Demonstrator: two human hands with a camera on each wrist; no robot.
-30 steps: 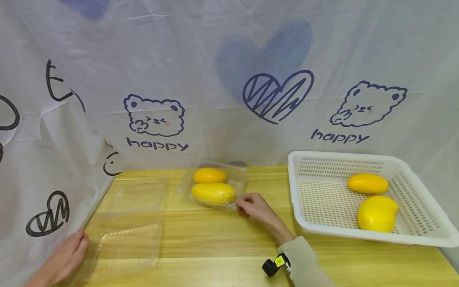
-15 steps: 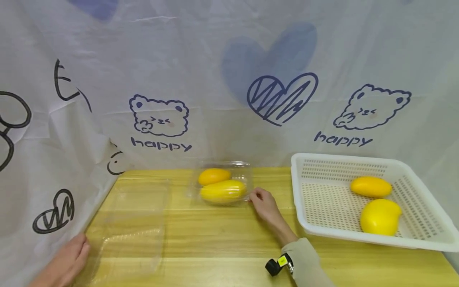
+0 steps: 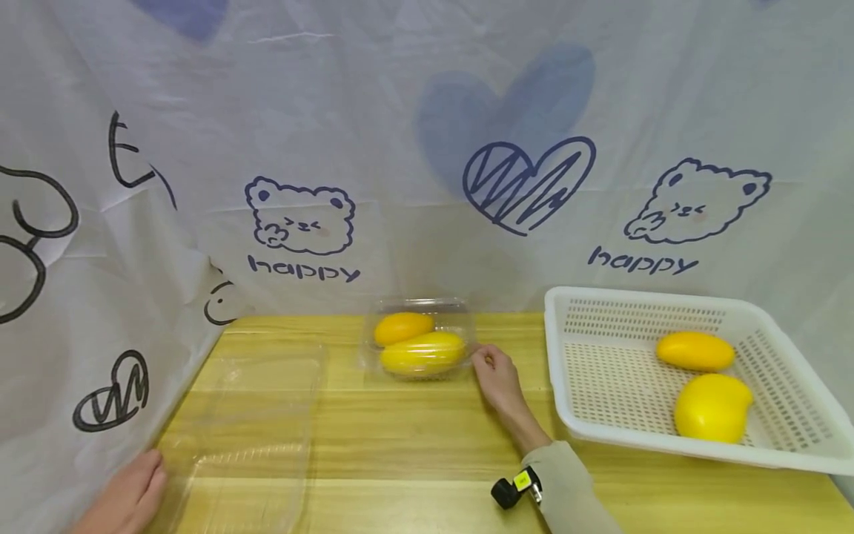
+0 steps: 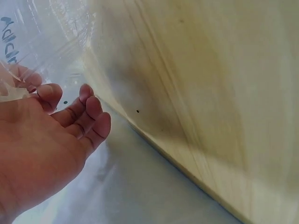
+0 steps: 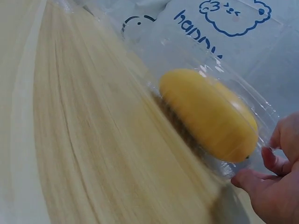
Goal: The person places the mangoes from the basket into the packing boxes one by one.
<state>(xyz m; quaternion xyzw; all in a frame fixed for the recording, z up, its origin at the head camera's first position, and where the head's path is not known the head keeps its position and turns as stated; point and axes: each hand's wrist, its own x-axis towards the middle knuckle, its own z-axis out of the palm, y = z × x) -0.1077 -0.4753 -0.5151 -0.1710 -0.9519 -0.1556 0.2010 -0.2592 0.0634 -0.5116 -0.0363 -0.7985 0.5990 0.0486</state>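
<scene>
At the back of the table, a clear plastic clamshell box (image 3: pixel 431 372) holds an orange-yellow oval fruit (image 3: pixel 403 328) and a longer yellow fruit (image 3: pixel 423 353). My right hand (image 3: pixel 497 380) pinches the box's right edge between thumb and fingers, as the right wrist view shows close up. A second clear box (image 3: pixel 256 415), spread open with both halves flat, lies at the table's left. At its left side, my left hand (image 3: pixel 127 493) pinches the thin plastic rim with thumb and forefinger; its other fingers are loosely bent in the left wrist view.
A white perforated basket (image 3: pixel 557 371) stands at the right, holding an orange-yellow oval fruit (image 3: pixel 695 351) and a mango (image 3: pixel 712 408). Behind and to the left hangs a printed white cloth (image 3: pixel 400 245). The wooden table's (image 3: pixel 394 445) left edge meets the cloth.
The fruit box, askew a second ago, has turned square to the back edge and shifted slightly right with my right hand. My left hand stays at the open box.
</scene>
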